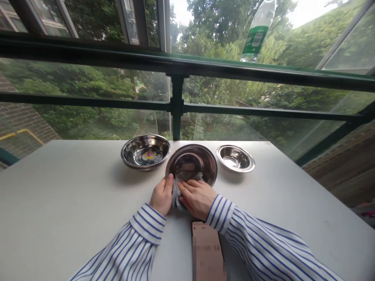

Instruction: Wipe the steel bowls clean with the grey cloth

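Note:
A shiny steel bowl (208, 162) stands in front of me at the middle of the table, tipped slightly toward me. My left hand (161, 196) grips its near left rim, thumb on top and the other fingers out of sight. A grey, textured cloth (176, 194) drapes over the near rim and into the bowl. My right hand (199, 198) presses this cloth against the inner wall, fingers together; part of the cloth is hidden beneath it.
Stacked steel bowls (145, 152) stand left, with a sticker inside the top one. A smaller steel bowl (236, 158) is to the right. A phone (207, 251) lies near my right wrist on the white table (73, 195). A plastic bottle (256, 37) stands on the railing (205, 64).

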Motion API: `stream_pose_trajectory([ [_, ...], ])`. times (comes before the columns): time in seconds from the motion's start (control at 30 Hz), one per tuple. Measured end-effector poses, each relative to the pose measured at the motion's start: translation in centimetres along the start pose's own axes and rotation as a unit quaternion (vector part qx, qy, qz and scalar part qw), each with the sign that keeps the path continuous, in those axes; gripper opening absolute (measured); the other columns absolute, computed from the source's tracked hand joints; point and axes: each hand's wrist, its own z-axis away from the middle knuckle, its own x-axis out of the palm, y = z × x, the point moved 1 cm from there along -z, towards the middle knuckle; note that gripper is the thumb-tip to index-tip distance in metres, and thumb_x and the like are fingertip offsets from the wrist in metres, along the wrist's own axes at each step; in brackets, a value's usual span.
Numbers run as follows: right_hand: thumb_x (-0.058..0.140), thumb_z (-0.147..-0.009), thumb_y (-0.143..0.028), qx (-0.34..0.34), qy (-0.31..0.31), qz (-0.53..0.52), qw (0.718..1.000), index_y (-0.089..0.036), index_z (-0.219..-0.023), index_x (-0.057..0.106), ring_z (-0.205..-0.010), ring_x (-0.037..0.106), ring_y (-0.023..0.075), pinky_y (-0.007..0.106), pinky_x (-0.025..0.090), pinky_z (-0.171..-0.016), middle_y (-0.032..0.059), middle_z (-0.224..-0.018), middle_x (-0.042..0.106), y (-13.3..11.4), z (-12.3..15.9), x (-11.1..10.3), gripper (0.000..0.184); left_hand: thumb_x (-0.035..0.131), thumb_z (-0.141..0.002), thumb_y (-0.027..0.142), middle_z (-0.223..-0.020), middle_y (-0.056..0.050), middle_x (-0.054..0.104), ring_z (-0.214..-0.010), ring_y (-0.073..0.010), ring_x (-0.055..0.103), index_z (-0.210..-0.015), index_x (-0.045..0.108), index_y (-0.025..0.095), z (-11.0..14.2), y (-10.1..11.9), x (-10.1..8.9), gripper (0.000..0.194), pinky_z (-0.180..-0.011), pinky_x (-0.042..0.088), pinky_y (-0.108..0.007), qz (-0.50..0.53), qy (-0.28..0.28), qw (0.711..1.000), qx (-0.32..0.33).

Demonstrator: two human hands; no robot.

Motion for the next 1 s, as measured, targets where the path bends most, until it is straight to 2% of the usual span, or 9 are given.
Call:
stream_pose_trajectory([
  [0.13, 0.038, -0.089, -0.030, 0.018, 0.029, -0.008, 0.999, -0.005, -0.124, 0.045, -0.103, 0.053, 0.0250, 0.036, 0.043, -0.078, 0.0170, -0.121, 0.055, -0.5, 0.1, 0.5, 0.043, 0.036, -0.080, 0.052, -0.053, 0.000, 0.054, -0.055, -0.0171, 0.051, -0.058, 0.050, 0.020, 0.1, 0.0, -0.3, 0.041, -0.053, 0.040, -0.027, -0.014, 0.013, 1.000, -0.004],
  [0.27, 0.043, -0.086, -0.026, -0.015, -0.012, 0.011, 1.000, -0.012, -0.121, 0.050, -0.105, 0.053, 0.0238, 0.038, 0.040, -0.086, 0.0130, -0.119, 0.057, 2.1, 2.6, -0.2, 0.038, 0.036, -0.081, 0.050, -0.044, 0.003, 0.046, -0.048, -0.0157, 0.047, -0.052, 0.044, 0.022, 0.1, 0.2, -0.5, 0.042, -0.049, 0.037, -0.027, -0.023, 0.010, 1.000, -0.009],
  [0.37, 0.045, -0.084, -0.024, -0.025, -0.040, 0.018, 0.999, -0.011, -0.118, 0.053, -0.105, 0.053, 0.0252, 0.039, 0.038, -0.090, 0.0131, -0.117, 0.058, 3.4, 3.7, -1.0, 0.037, 0.038, -0.080, 0.050, -0.044, 0.004, 0.043, -0.046, -0.0145, 0.044, -0.051, 0.044, 0.022, 0.3, 0.6, -0.4, 0.041, -0.049, 0.035, -0.026, -0.031, 0.007, 0.999, -0.008],
  [0.5, 0.041, -0.086, -0.027, -0.015, -0.023, -0.036, 0.999, -0.012, -0.123, 0.047, -0.107, 0.051, 0.0234, 0.038, 0.040, -0.089, 0.0115, -0.121, 0.056, 1.7, 2.5, -0.9, 0.040, 0.037, -0.080, 0.050, -0.044, 0.003, 0.044, -0.047, -0.0151, 0.044, -0.051, 0.043, 0.022, 0.4, 0.8, -0.3, 0.041, -0.050, 0.035, -0.027, -0.043, 0.017, 0.999, -0.009],
  [0.6, 0.037, -0.088, -0.030, 0.008, 0.020, -0.090, 0.996, -0.010, -0.127, 0.042, -0.109, 0.048, 0.0224, 0.035, 0.043, -0.088, 0.0114, -0.123, 0.054, -0.3, 0.5, -0.1, 0.044, 0.035, -0.080, 0.050, -0.050, 0.000, 0.052, -0.053, -0.0171, 0.049, -0.055, 0.048, 0.021, 0.4, 0.6, -0.4, 0.041, -0.053, 0.038, -0.027, -0.042, 0.018, 0.999, -0.011],
  [0.7, 0.035, -0.089, -0.032, 0.017, 0.035, -0.106, 0.994, -0.009, -0.129, 0.040, -0.110, 0.047, 0.0221, 0.033, 0.044, -0.088, 0.0109, -0.125, 0.053, -0.9, -0.5, 0.3, 0.046, 0.035, -0.079, 0.052, -0.055, -0.002, 0.057, -0.057, -0.0186, 0.052, -0.056, 0.051, 0.021, 0.3, 0.4, -0.6, 0.042, -0.055, 0.040, -0.027, -0.037, 0.020, 0.999, -0.022],
  [0.93, 0.045, -0.084, -0.030, -0.032, -0.030, -0.017, 0.999, -0.013, -0.120, 0.051, -0.103, 0.054, 0.0230, 0.037, 0.042, -0.086, 0.0108, -0.116, 0.060, 2.5, 2.1, -0.8, 0.040, 0.037, -0.079, 0.051, -0.047, 0.001, 0.048, -0.050, -0.0157, 0.045, -0.050, 0.044, 0.022, 0.3, 0.6, -0.8, 0.042, -0.051, 0.036, -0.026, -0.042, 0.034, 0.998, -0.022],
  [1.0, 0.045, -0.083, -0.029, -0.033, -0.040, 0.002, 0.999, -0.012, -0.118, 0.053, -0.101, 0.054, 0.0239, 0.038, 0.041, -0.086, 0.0119, -0.114, 0.061, 2.7, 2.4, -1.0, 0.039, 0.038, -0.079, 0.049, -0.047, 0.002, 0.046, -0.051, -0.0153, 0.044, -0.051, 0.044, 0.022, 0.3, 0.7, -0.8, 0.041, -0.051, 0.035, -0.026, -0.044, 0.036, 0.998, -0.018],
])
